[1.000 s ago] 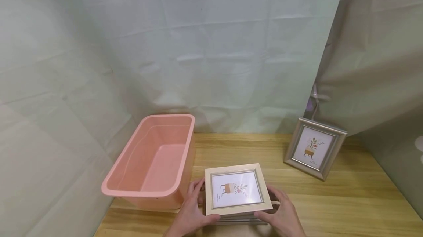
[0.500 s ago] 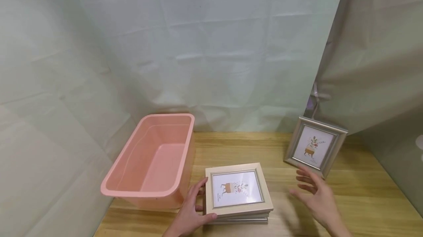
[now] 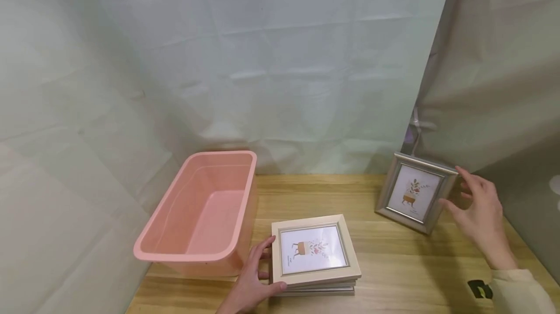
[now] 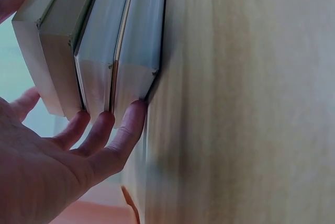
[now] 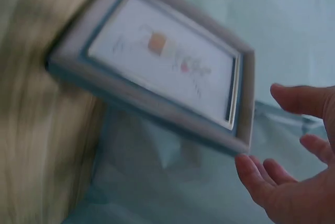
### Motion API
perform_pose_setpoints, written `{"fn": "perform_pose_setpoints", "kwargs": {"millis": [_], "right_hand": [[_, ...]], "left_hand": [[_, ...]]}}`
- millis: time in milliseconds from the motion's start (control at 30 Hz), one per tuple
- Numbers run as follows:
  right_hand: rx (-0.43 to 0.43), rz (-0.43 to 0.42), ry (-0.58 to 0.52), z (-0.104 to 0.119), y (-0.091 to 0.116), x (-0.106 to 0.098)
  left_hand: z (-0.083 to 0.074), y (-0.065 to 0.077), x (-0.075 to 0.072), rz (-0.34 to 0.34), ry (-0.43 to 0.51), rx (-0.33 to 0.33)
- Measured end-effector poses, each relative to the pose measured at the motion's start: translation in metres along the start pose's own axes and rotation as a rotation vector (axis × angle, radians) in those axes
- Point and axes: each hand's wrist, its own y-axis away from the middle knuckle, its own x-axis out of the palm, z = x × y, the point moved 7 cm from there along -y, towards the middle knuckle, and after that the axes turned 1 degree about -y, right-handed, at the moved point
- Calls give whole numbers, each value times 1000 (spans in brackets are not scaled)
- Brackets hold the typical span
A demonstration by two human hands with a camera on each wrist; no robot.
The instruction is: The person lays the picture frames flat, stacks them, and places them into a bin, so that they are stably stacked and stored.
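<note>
A stack of several picture frames lies flat on the table, topped by a cream frame [image 3: 353,265] around a plant print. My left hand [image 3: 253,275] rests at the stack's left end. In the left wrist view its fingertips [image 4: 133,114] touch the frames' sides, and the thumb is at the near corner. Farther right stands a silver picture frame [image 3: 447,188], leaning back, with a similar print. My right hand [image 3: 483,212] reaches around its right edge, fingers spread. In the right wrist view that hand is beside the frame's corner, and the index fingertip seems to meet it.
A pink plastic tub [image 3: 192,257] stands left of the stack on the wooden table [image 3: 319,192]. Pale cloth [image 3: 306,85] hangs behind and along both sides. A small dark object [image 3: 480,288] with a green patch shows beside the right sleeve [image 3: 520,292].
My right hand has left the right side of the stack and moved right to the standing silver frame. My left hand has stayed at the stack, which has not moved.
</note>
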Motion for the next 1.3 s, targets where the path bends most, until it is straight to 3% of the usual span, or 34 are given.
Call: {"fn": "perform_pose_setpoints", "kwargs": {"millis": [300,600,800,967,1300], "right_hand": [[-54,237,6,-24,-36,8],[-93,344,31,-47,-51,14],[-103,421,-64,-61,-52,17],[-126,423,-180,-64,-52,17],[106,421,-247,-71,-40,18]], "left_hand": [[4,1,1,-4,13,-2],[-1,0,0,17,9,4],[-1,0,0,22,3,8],[-1,-1,-1,14,1,6],[2,-2,1,22,5,14]]}}
